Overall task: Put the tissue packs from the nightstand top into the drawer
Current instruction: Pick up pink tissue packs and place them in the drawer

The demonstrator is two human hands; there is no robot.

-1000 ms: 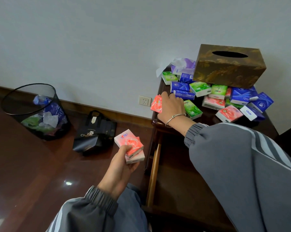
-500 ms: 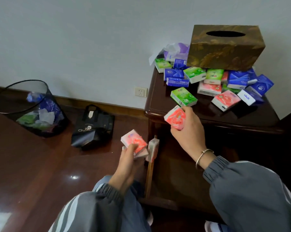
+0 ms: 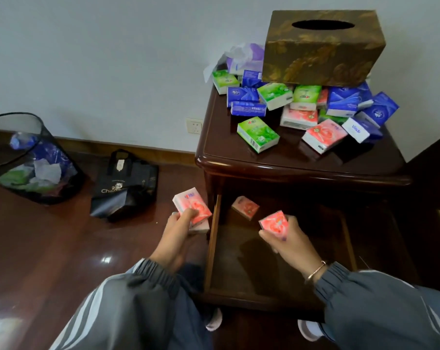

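The dark wooden nightstand (image 3: 302,164) is set against the wall, with its drawer (image 3: 272,269) pulled out in front, below the top. At the back of the top, a brown patterned tissue box (image 3: 322,54) is placed behind and partly over a heap of small wrapped tissue packs (image 3: 340,102). One green tissue pack (image 3: 258,133) is laid apart, before the heap at the left. A pink tissue pack (image 3: 245,207) is seen in the drawer's rear left. Over the drawer, a second pink pack (image 3: 274,223) is held by the right hand (image 3: 293,242). Just left of the drawer, outside it, a stack of pink packs (image 3: 192,207) is gripped by the left hand (image 3: 177,229). On the floor to the left a black fabric bag (image 3: 125,185) is placed, and a black mesh wastebasket (image 3: 24,157) further left.
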